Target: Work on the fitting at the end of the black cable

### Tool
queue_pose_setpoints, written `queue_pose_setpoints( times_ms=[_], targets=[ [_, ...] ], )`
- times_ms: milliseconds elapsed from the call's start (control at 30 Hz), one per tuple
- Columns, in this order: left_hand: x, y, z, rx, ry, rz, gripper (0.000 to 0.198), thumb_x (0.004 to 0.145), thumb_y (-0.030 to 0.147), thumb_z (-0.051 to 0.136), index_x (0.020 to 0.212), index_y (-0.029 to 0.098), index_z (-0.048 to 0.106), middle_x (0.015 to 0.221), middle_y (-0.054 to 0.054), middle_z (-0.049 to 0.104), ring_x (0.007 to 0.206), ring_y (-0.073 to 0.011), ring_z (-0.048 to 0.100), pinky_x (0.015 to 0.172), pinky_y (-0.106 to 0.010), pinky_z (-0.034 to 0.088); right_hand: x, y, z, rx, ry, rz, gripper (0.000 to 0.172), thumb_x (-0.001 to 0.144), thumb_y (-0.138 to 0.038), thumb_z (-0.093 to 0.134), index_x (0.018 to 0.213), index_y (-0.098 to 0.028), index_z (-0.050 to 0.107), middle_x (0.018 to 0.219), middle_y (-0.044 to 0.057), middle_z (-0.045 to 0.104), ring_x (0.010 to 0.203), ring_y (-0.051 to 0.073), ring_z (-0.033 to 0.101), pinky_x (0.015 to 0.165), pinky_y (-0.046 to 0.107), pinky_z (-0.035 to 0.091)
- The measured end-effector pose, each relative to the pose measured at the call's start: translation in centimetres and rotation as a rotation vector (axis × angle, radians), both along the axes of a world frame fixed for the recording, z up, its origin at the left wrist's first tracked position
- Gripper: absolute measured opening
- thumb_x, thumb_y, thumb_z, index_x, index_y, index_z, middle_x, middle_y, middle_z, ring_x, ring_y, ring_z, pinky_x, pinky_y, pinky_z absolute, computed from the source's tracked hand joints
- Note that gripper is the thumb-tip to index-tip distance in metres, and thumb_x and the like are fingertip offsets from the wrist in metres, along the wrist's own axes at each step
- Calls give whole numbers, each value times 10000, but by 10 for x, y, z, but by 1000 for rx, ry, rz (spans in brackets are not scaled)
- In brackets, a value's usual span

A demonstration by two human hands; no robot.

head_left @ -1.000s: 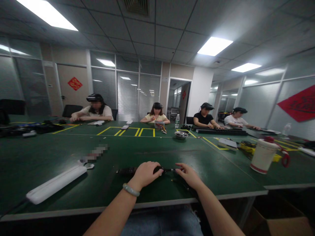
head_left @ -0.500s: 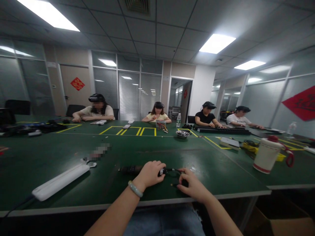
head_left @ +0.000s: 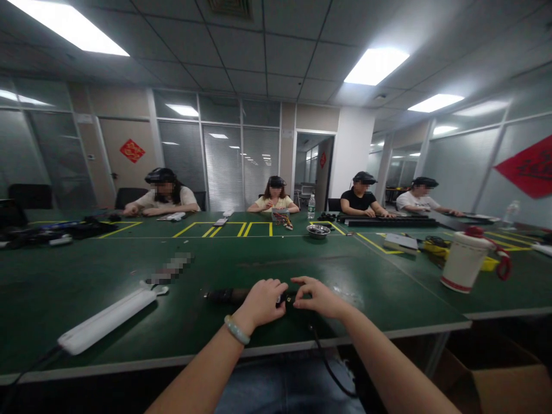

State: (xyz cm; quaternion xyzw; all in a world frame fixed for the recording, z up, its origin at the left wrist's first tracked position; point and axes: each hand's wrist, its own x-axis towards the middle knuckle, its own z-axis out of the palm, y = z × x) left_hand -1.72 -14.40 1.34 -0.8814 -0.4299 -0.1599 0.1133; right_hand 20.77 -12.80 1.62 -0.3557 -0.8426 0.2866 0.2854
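My left hand point(head_left: 264, 300), with a pale green bangle at its wrist, is wrapped round the near end of a dark cylindrical tool point(head_left: 228, 295) lying on the green table. Just right of it, my right hand point(head_left: 314, 296) is closed in a pinch beside a small dark connector point(head_left: 290, 299), close to the tool's end. A black cable point(head_left: 321, 345) hangs from beneath my right hand over the table's front edge. The left fingers hide the tool's right end.
A white power strip point(head_left: 110, 319) lies at the left. At the right are a white mug point(head_left: 466, 261) with red lid and a box point(head_left: 401, 243). A metal bowl point(head_left: 318, 231) stands farther back. Four people sit across the table point(head_left: 207, 259).
My right hand has moved left and up, bringing the connector close to my left hand. The cable now hangs over the table edge. The view has shifted slightly.
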Motion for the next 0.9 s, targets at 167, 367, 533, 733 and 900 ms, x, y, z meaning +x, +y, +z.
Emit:
queue_pose_setpoints(
  times_ms=[167, 367, 533, 733, 900],
  targets=[
    [2, 2, -3, 0, 3, 21, 208, 798, 306, 575, 994, 241, 549, 945, -41, 584, 906, -210, 551, 778, -319, 410, -4, 29, -16, -22, 162, -31, 258, 773, -444, 699, 767, -187, 709, 1285, 91, 548, 1193, 246, 522, 1057, 380, 349],
    [17, 5, -3, 12, 10, 51, 121, 819, 289, 556, 922, 227, 541, 938, -38, 579, 894, -206, 549, 759, -317, 404, 5, 32, -39, 82, 183, -132, 157, 824, -305, 634, 732, -177, 627, 1086, 67, 633, 993, 195, 599, 901, 340, 438],
    [22, 10, -4, -33, -48, 101, 97, 830, 304, 565, 874, 219, 545, 909, -27, 590, 847, -189, 562, 721, -299, 400, 3, 30, -42, 133, 139, -213, 119, 811, -247, 623, 713, -180, 609, 953, 43, 648, 916, 172, 606, 839, 296, 449],
    [17, 9, -10, -40, -107, 92, 126, 854, 316, 572, 941, 226, 554, 937, -23, 606, 886, -184, 568, 769, -299, 396, -3, 21, -41, 179, 70, -251, 68, 797, -228, 626, 743, -188, 638, 890, 31, 638, 837, 155, 601, 802, 270, 456],
    [20, 9, -9, -8, -82, 77, 120, 850, 305, 598, 922, 220, 552, 943, -23, 611, 894, -193, 564, 765, -307, 398, -4, 17, -41, 211, 51, -266, 31, 770, -182, 625, 779, -196, 652, 890, 28, 625, 815, 150, 599, 787, 262, 457]
  ],
)
